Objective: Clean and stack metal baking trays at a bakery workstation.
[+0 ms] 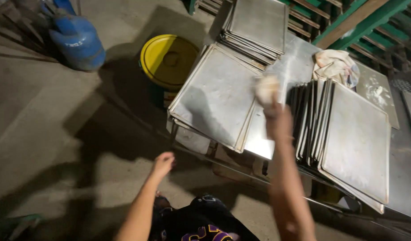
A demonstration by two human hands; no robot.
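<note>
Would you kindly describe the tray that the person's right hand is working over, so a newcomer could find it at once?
On the long steel table, look to its left end beside the round yellow lidded bucket. There lies a flat rectangular metal baking tray, overhanging the table edge, with the right hand clutching a pale cloth wad at its right rim. Unlike the neighbouring leaning stack of trays, it lies flat.

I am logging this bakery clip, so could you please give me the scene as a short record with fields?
Setting: metal table on a concrete floor
Right hand: raised over the table, gripping a pale cloth
Left hand: empty, held out over the floor
Trays: flat stack left of the cloth; second stack behind it; fanned stack on the right
Other: yellow-lidded bucket, blue gas cylinder, crumpled rag
</note>
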